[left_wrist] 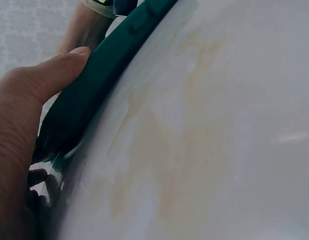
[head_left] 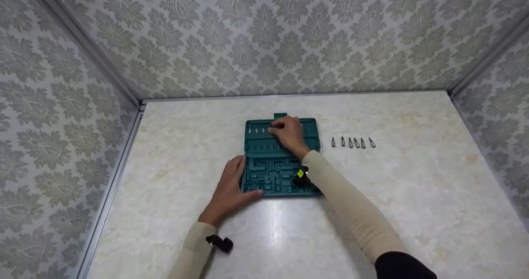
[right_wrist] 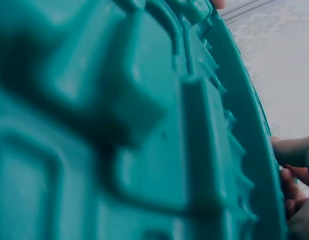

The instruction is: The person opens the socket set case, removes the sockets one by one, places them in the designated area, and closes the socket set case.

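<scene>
A green moulded tool case [head_left: 268,175] lies opened flat on the table, its far half holding a row of small bits [head_left: 256,130] upright in slots at the left. My right hand [head_left: 290,133] is over that far half, thumb and forefinger pinched together at the row; the bit between them is mostly hidden by the fingertips. At the near left corner my left hand [head_left: 231,190] grips the case, thumb on the front edge and fingers along the left side. In the left wrist view the thumb [left_wrist: 69,65] presses on the case's rim.
Several loose metal bits [head_left: 356,142] lie in a row on the table to the right of the case. A green latch tab [head_left: 280,115] sticks out from the far edge. Patterned wall panels [head_left: 264,35] stand behind the table and at both sides.
</scene>
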Motion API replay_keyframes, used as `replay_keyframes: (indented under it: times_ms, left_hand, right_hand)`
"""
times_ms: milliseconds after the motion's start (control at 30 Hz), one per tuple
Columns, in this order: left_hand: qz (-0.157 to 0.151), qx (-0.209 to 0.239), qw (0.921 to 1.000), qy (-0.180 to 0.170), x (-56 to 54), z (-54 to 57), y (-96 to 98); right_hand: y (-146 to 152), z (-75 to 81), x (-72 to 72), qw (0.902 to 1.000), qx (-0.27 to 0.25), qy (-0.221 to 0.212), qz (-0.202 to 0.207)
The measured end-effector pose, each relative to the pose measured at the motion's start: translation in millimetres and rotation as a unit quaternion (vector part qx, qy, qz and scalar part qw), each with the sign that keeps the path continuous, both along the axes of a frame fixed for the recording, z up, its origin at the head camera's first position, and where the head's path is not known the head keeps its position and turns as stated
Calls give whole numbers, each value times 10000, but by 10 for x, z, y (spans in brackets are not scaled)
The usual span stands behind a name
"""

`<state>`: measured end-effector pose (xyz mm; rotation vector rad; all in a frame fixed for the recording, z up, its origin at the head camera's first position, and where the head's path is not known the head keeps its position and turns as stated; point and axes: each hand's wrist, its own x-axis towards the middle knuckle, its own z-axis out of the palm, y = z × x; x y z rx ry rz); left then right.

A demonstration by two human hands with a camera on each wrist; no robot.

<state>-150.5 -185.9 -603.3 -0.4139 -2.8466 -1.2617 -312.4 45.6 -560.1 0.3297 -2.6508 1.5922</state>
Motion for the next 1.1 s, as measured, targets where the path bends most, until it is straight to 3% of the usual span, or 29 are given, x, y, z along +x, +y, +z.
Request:
replay_keyframes:
  times_ms: [133, 200, 667, 1100]
  left_hand:
    - [9, -32, 10000, -7, 1, 9, 10]
    - [-6, -64, 10000, 23, 3, 15, 16]
    - [-4, -59, 10000, 53, 1, 14, 4]
    - [4, -60, 10000, 32, 6, 22, 15]
  right_hand:
    - [49, 33, -7, 9936, -1113, -160, -62]
    - [107, 56, -2, 9905, -1367, -118, -31]
    - [775, 251, 143, 9977, -673, 66, 63]
    - [1360, 282, 327, 9995, -101, 254, -132]
